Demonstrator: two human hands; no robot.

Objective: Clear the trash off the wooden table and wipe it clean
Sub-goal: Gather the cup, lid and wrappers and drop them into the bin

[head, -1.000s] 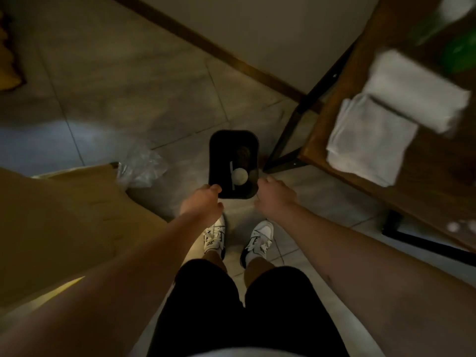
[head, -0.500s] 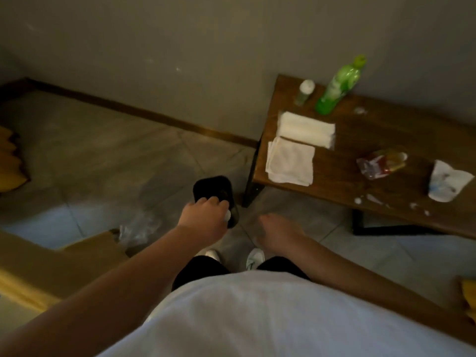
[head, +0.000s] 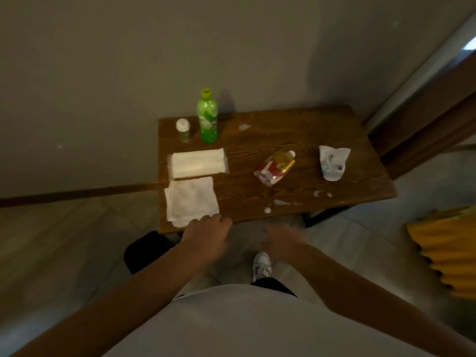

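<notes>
Down in the middle of the frame, the wooden worktop (head: 257,202) stands against a plain wall, seen from the head camera above it. At its upper left a green bottle (head: 207,117) stands upright, with a small white-capped bottle (head: 183,130) just beside it on the left. Below those lies a wrapped pack of white tissues (head: 197,163), and below that a folded white cloth (head: 190,200) near the lower left edge of the worktop. Toward the centre right rests a crumpled red and yellow snack wrapper (head: 275,167), and further right a crumpled white wrapper (head: 333,162), well apart from it. Small white spills and crumbs (head: 280,202) dot the wood near the lower edge, and another white smear (head: 244,127) sits near the top. The left hand (head: 208,238) hovers at the lower edge of the worktop, fingers loosely spread and empty, its fingertips just by the corner of the cloth. The right hand (head: 280,242) hangs over the floor in front of the worktop, blurred, fingers apart and holding nothing. A black bin (head: 146,251) stands on the floor at the lower left of the worktop, partly behind the left forearm. One white shoe (head: 261,266) shows below the right hand, and something yellow and ridged (head: 443,248) fills the right edge of the frame.
</notes>
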